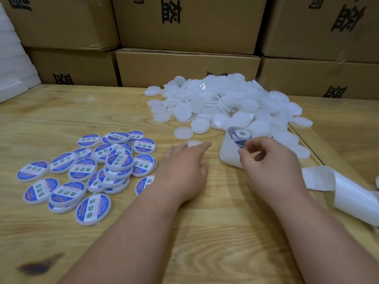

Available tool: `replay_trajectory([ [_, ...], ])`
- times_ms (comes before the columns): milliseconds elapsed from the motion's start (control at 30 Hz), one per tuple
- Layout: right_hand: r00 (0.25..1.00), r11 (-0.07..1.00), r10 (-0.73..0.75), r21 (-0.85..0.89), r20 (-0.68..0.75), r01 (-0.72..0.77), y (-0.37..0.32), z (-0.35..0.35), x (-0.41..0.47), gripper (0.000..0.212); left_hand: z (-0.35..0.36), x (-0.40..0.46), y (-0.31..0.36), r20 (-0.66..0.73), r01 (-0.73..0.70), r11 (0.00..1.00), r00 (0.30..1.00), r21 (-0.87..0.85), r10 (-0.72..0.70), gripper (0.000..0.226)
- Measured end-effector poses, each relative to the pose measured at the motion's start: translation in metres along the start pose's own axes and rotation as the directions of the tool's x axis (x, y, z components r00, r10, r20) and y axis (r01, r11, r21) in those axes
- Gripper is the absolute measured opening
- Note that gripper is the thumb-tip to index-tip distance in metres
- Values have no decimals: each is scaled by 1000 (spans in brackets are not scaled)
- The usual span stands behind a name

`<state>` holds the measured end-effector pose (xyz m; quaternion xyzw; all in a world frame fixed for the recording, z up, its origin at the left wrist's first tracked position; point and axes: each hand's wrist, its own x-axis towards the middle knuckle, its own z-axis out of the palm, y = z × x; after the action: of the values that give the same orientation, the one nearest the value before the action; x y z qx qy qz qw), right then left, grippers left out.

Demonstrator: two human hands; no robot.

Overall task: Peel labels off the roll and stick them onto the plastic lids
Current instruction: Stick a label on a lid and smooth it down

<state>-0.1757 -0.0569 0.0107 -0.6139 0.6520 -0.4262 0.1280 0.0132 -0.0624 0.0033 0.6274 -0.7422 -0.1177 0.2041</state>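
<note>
A label roll (240,134) stands on the wooden table (123,107) in front of a big heap of plain white plastic lids (225,103). My right hand (270,158) pinches a blue label (241,144) at the roll's front edge with thumb and forefinger. My left hand (184,167) lies flat beside it, fingertips on a single plain lid (194,143); most of that lid is hidden by the fingers. Several lids with blue labels (86,169) lie piled at the left.
Empty white backing paper (348,191) trails from the roll to the right edge of the table. Stacked cardboard boxes (184,64) wall off the back. White foam (12,64) stands at the far left. A dark burn mark (39,265) sits near the front left.
</note>
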Motion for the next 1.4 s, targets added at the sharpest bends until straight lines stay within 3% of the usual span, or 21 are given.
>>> replay_trajectory([
  [200,993,994,18,-107,113,-6,3,8,1,37,-1,4,-7,-85,54,998,995,22,-52,35],
  [367,995,993,-46,-105,93,56,0,10,2,14,3,5,-9,-103,70,997,992,-36,-74,19],
  [600,996,991,-25,130,-82,36,-9,-2,1,16,2,4,-9,-134,69,997,988,-41,-74,22],
  [867,957,949,240,246,-165,-196,-1,-37,12,25,-4,0,-2,-231,-69,906,972,-418,-32,35],
  [933,919,885,368,356,-142,-299,-1,-46,14,25,-5,-2,-1,-242,-104,891,970,-443,-7,40],
  [1033,862,736,505,536,-28,-414,1,-53,17,46,-6,-3,-2,-256,-128,874,967,-469,4,35],
  [1100,833,636,546,600,94,-484,3,-57,21,38,-6,-3,-1,-258,-136,866,966,-481,8,28],
  [1233,744,294,512,726,430,-622,-1,-59,19,23,-1,-2,2,-162,-119,899,985,-422,54,11],
  [1267,732,257,501,728,462,-636,-2,-60,18,21,2,-2,4,-109,-127,905,990,-406,90,14],
  [1333,709,219,467,707,529,-672,-7,-58,16,21,6,-4,7,-35,-190,916,981,-353,190,43],
  [1400,687,206,432,677,585,-706,-9,-56,14,36,9,-4,12,-9,-229,932,972,-282,237,55],
])
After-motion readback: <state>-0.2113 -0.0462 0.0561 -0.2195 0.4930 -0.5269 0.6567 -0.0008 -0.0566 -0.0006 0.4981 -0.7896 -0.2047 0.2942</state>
